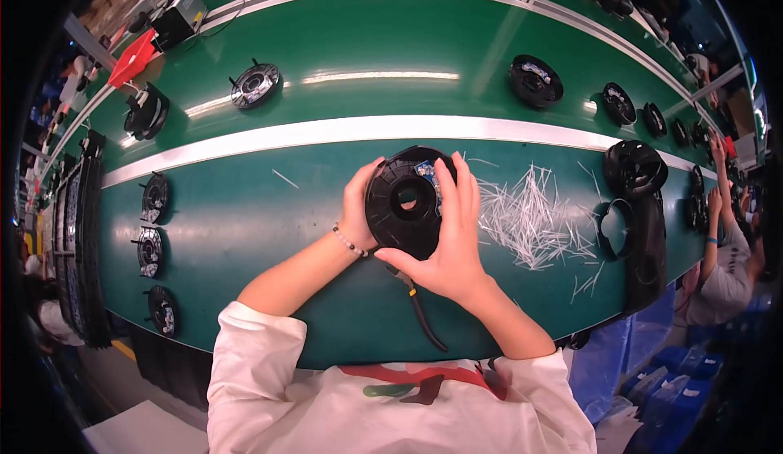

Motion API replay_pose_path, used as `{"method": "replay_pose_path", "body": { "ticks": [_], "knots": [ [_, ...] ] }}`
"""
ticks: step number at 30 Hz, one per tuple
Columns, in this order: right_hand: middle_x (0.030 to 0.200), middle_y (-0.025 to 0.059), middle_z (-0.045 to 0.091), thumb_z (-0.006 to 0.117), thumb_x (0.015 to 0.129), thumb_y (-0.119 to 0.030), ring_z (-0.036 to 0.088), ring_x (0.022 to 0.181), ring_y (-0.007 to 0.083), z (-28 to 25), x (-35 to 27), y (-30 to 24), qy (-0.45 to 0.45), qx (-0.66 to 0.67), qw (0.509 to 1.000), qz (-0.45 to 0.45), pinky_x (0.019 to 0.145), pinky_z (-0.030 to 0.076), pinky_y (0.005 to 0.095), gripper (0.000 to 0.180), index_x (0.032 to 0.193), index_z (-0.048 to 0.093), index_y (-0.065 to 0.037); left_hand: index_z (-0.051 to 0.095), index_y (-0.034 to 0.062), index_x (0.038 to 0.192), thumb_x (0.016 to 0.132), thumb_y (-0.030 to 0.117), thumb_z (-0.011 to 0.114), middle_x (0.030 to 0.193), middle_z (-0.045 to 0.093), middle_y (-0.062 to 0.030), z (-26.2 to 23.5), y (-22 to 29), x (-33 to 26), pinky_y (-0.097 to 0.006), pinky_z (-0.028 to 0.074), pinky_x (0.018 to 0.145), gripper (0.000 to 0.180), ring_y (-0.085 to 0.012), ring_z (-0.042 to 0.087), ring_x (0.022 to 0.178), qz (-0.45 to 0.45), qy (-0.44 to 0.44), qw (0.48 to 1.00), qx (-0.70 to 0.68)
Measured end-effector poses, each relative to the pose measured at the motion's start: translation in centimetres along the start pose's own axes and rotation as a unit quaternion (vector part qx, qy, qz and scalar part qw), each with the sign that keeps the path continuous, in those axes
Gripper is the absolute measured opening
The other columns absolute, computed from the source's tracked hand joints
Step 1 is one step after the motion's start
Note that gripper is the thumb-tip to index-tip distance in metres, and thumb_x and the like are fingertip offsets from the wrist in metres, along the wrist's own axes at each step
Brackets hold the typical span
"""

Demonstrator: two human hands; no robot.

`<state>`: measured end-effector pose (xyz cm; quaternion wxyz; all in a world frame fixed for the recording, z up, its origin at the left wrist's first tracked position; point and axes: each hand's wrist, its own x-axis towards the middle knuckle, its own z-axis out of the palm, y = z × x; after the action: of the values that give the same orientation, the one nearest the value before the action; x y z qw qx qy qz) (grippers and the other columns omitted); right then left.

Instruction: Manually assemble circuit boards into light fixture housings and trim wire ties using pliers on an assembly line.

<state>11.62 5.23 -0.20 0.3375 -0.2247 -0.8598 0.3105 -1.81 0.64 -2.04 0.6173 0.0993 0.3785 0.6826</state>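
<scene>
A round black plastic housing point(391, 224) with a hole in its middle is held up over the green bench. My left hand point(356, 207) grips its left rim, the fingers partly hidden behind it. On the other side my right hand point(453, 246) spans the housing, thumb at the lower edge and fingers over the upper right. A small blue circuit board point(425, 170) shows inside, close to my right fingertips. Just below lie cutting pliers or similar point(418, 314) with black and yellow handles, their jaws partly covered by my right hand.
Right of my hands spreads a pile of thin white strips point(534, 219). Beyond it stand stacked black housings point(634, 168) and a black ring point(614, 230). Several round parts point(150, 252) line the left. A conveyor point(367, 42) behind carries more; another person's arm point(721, 209) reaches in at far right.
</scene>
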Motion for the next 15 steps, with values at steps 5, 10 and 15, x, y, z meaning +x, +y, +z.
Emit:
{"method": "replay_pose_path", "body": {
  "ticks": [5,10,15],
  "knots": [
    [0.131,0.0301,0.014,0.079,0.051,-0.036,0.022,0.119,0.0454,0.8,0.1,0.9,-0.005,0.019,1.0,0.002,0.094,0.023,0.0525,0.111,0.132,0.012,0.001,0.042,0.0073,0.123,0.083,0.058,0.026,0.117,0.05,-0.01,0.1,0.1,0.5,-0.039,0.04,0.09,0.066,-0.0232,0.048,0.107,-0.02,-0.117,0.989,-0.086],
    [0.13,0.0289,0.021,0.077,0.051,-0.044,0.022,0.121,0.0429,-0.4,0.8,0.3,-0.051,-0.067,0.995,0.045,0.097,0.023,0.051,0.113,0.129,0.015,0.007,0.041,0.0082,0.124,0.077,0.071,0.024,0.12,0.047,-0.0106,0.0,0.5,0.4,-0.04,0.039,0.092,0.081,-0.0245,0.048,0.108,-0.073,-0.12,0.986,-0.094],
    [0.131,0.0258,0.024,0.078,0.049,-0.045,0.025,0.121,0.0399,-0.8,1.9,0.2,-0.087,-0.069,0.994,0.01,0.099,0.024,0.0455,0.116,0.13,0.014,0.007,0.043,0.0093,0.122,0.077,0.071,0.024,0.116,0.051,-0.0108,-0.4,0.4,0.6,-0.04,0.041,0.09,0.079,-0.0237,0.05,0.105,-0.107,-0.145,0.978,-0.106]
  ]
}}
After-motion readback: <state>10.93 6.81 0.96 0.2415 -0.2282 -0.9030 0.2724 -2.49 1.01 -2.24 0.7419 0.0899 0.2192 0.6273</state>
